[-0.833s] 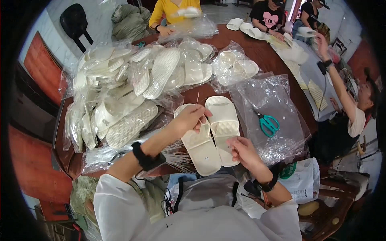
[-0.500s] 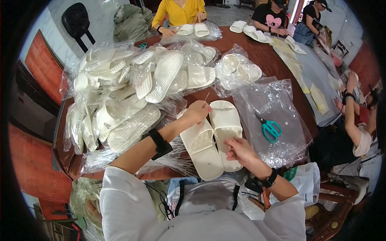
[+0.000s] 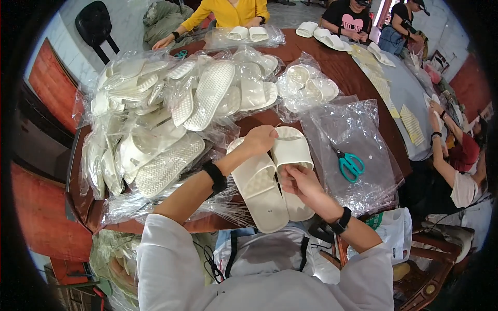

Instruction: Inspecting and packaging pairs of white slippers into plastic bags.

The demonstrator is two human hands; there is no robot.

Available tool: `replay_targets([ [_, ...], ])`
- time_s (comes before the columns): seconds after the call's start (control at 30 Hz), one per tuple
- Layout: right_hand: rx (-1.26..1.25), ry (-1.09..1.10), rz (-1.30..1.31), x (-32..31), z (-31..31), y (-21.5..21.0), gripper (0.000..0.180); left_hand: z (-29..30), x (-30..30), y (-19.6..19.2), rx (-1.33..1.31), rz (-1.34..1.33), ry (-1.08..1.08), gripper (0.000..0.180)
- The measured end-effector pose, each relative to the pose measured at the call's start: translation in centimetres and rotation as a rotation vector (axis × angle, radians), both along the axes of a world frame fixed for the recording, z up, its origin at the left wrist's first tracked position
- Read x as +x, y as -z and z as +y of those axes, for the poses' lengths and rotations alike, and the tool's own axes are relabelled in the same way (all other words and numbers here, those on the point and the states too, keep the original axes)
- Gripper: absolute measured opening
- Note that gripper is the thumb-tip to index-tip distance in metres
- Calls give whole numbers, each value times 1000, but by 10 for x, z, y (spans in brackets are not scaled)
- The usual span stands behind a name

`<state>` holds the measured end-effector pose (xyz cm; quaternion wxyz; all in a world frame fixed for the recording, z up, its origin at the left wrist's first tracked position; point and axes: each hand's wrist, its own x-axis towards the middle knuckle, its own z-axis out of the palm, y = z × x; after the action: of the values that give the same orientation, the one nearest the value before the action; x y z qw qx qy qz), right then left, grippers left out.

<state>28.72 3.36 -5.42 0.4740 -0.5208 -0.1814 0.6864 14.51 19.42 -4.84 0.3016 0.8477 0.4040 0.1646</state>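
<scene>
The left hand (image 3: 261, 139) pinches the far strap of a white slipper pair (image 3: 270, 176) lying unbagged at the near table edge; the right hand (image 3: 298, 181) grips their near side. Bagged slippers (image 3: 155, 119) heap left; scissors (image 3: 350, 163) lie right on empty bags (image 3: 358, 129).

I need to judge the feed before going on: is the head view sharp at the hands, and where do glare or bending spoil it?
Head view: sharp and evenly daylit at the left hand, right hand and the pair of white slippers; glare speckles the clear plastic bags; fisheye bends the table edge, and the corners are black.
</scene>
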Motion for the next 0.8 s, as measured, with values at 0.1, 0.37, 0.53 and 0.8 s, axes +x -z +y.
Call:
replay_targets([
  [0.1, 72, 108, 14, -9, 12, -1, 13, 5, 5, 0, -143, -7, 28, 33],
  [0.37, 7, 249, -20, -16, 27, 2, 19, 15, 5, 31, -274, -48, 10, 32],
  [0.53, 6, 223, -14, -13, 26, 6, 19, 6, 11, 34, -95, 40, -96, 28],
  [0.8, 146, -235, -362, 10, -13, -34, 19, -18, 3, -16, 4, -233, -403, 15],
])
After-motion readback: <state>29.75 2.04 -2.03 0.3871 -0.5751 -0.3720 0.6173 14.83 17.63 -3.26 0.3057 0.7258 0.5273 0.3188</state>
